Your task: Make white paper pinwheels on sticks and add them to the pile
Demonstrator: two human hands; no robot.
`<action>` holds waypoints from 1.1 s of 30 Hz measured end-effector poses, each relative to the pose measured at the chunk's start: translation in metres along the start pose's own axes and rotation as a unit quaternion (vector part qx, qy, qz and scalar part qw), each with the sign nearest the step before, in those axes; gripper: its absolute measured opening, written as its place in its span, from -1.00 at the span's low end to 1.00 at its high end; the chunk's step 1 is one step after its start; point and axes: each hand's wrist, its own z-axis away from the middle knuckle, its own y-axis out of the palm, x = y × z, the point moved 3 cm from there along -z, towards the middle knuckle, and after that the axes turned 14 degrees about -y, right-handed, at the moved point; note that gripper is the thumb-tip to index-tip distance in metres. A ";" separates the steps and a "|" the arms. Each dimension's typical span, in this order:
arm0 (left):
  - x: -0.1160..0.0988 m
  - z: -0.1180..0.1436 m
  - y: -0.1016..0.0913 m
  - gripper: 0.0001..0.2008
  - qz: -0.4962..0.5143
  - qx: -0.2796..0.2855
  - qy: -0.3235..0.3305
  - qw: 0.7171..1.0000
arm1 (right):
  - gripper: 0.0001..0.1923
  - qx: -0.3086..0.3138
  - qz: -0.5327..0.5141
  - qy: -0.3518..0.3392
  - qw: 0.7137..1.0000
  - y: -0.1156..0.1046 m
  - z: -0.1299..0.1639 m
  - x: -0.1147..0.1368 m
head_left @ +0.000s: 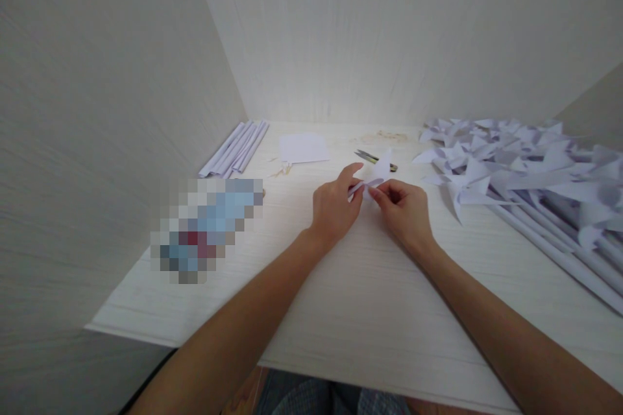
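Head view: one white folded paper piece [382, 168] is held just above the table [370, 311], near its middle, between two bare hands. By the left hand [335, 204] the paper is pinched on its left side, between thumb and fingers, with one finger lifted clear. By the right hand [406, 211] its lower edge is gripped between thumb and forefinger, the other fingers being curled in. Just behind the paper one pair of scissors [370, 157] is laid, partly covered from sight, its dark blades pointed to the left.

Farther back, one pile of flat white paper [304, 148] is seen — its sheets cannot be counted. To the left of it, about half a dozen paper tubes [235, 150] are laid side by side. Two scatterings of tan bits [392, 136] are spread, one behind the scissors and one by the paper pile. On the right, many white pinwheels [474, 172] are heaped, too overlapped to be counted, with several long paper sticks [549, 240] stretched toward the near right edge. On the left, one pixelated patch [211, 224] is shown — what is hidden there cannot be told.
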 end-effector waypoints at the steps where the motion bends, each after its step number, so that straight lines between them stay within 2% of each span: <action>1: 0.000 0.000 0.000 -0.65 -0.005 0.002 0.002 1.000 | -0.79 -0.009 0.025 -0.023 0.999 -0.001 0.000 0.002; 3: -0.001 0.001 0.000 -0.65 -0.006 0.005 0.008 1.000 | -0.80 -0.016 0.058 -0.061 0.996 -0.004 -0.001 0.006; 5: -0.001 0.001 0.000 -0.65 -0.004 0.006 0.015 1.000 | -0.79 -0.005 0.039 -0.043 0.998 -0.004 -0.003 0.006; 7: -0.002 0.001 0.000 -0.64 -0.006 0.004 0.023 1.000 | -0.78 0.023 -0.041 0.037 0.998 -0.001 -0.005 0.000; 9: -0.003 0.001 0.000 -0.64 -0.010 0.002 0.031 0.999 | -0.77 0.049 -0.142 0.130 0.980 0.003 -0.005 -0.007; 11: -0.003 0.001 0.000 -0.64 -0.009 -0.002 0.034 0.999 | -0.78 0.053 -0.195 0.172 0.964 0.005 -0.004 -0.009; 12: -0.003 0.001 0.000 -0.63 -0.004 -0.004 0.032 0.999 | -0.78 0.047 -0.188 0.163 0.968 0.004 -0.004 -0.009; 15: -0.002 -0.001 -0.001 -0.61 0.042 0.008 0.010 0.999 | -0.79 0.024 -0.088 0.075 0.993 -0.001 -0.005 -0.003; 18: -0.002 -0.004 0.000 -0.71 0.123 0.049 -0.031 0.991 | -0.79 0.001 -0.024 0.026 0.999 -0.004 -0.005 0.003; 22: -0.004 -0.005 0.001 -0.82 0.189 0.102 -0.054 0.975 | -0.78 -0.019 -0.021 0.025 0.999 -0.003 -0.004 0.001; 26: -0.003 -0.006 0.001 -0.81 0.206 0.106 -0.053 0.971 | -0.78 -0.016 -0.022 0.027 0.999 -0.001 -0.005 -0.002; 33: 0.002 -0.007 0.006 -0.78 0.228 0.111 -0.106 0.962 | -0.78 -0.009 -0.001 0.036 0.999 -0.001 -0.006 -0.001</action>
